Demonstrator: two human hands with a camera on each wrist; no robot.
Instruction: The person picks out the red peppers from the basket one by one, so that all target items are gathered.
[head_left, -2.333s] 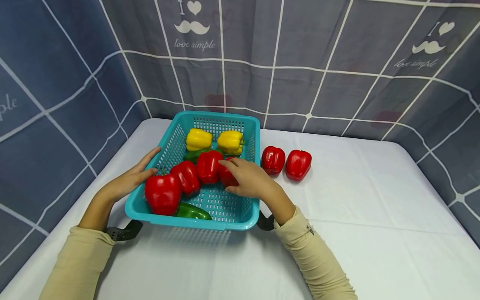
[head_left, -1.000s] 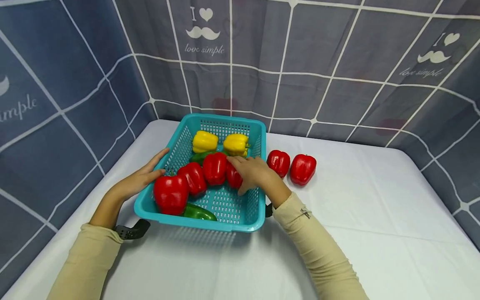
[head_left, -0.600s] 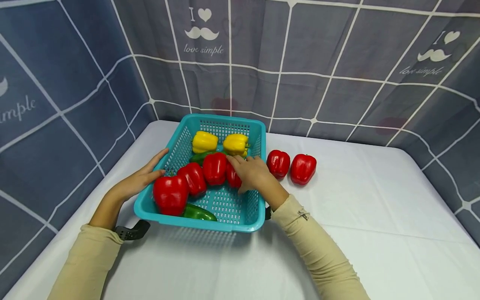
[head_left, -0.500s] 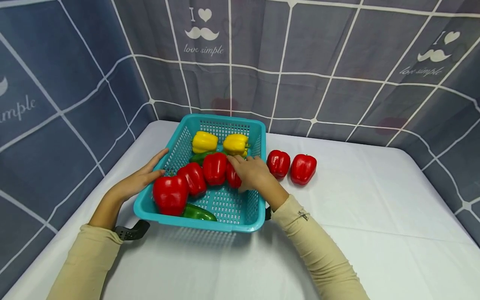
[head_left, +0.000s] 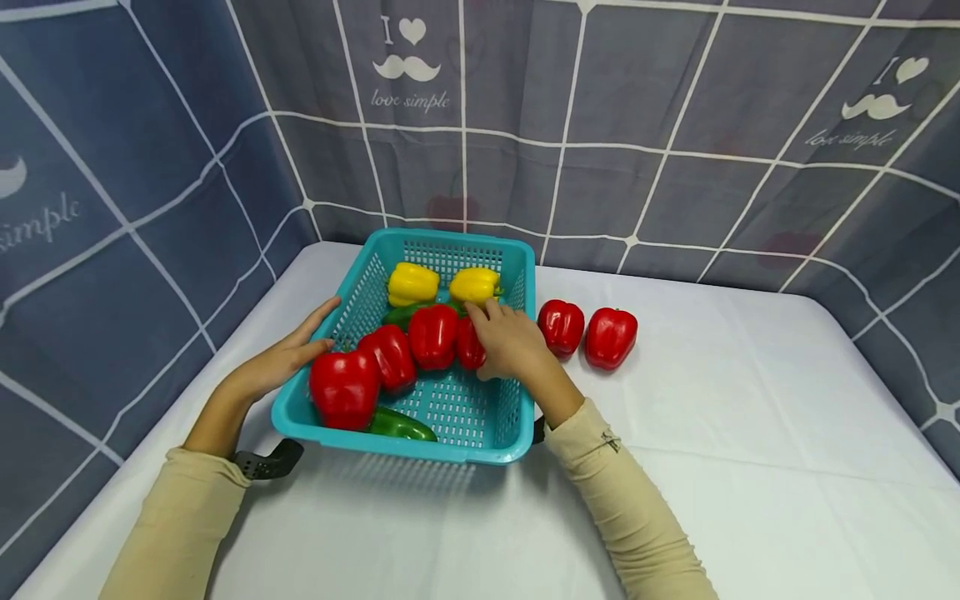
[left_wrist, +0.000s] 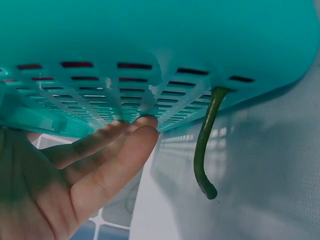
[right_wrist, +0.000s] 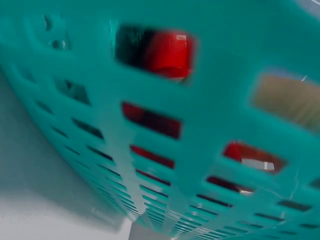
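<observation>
A turquoise slotted basket (head_left: pixel 442 454) holds red bell peppers, two yellow bell peppers (head_left: pixel 413 284) and long glossy green vegetables (head_left: pixel 402 425). My left hand (head_left: pixel 281 357) rests at its left rim, thumb over the edge. In the left wrist view, straight fingers (left_wrist: pixel 107 172) touch the outer wall, and a green stem (left_wrist: pixel 204 145) pokes out through a slot. Inside, my right hand (head_left: pixel 513 340) grips the rightmost red bell pepper (head_left: pixel 468 343), partly hidden under it. Left of that pepper lie more red bell peppers (head_left: pixel 433 337). The right wrist view shows mostly the basket's wall (right_wrist: pixel 215 100).
Two red bell peppers (head_left: pixel 611 339) lie on the white tablecloth (head_left: pixel 750 400), right of the basket. A dark grey checked curtain (head_left: pixel 585 100) rises behind and at both sides. Black wrist straps (head_left: pixel 268 461) sit beside the basket's front corners.
My right hand's fingertips have shifted slightly right and back over the pepper, which stays where it was in the basket. My left hand keeps its place at the rim. The head view has shifted slightly.
</observation>
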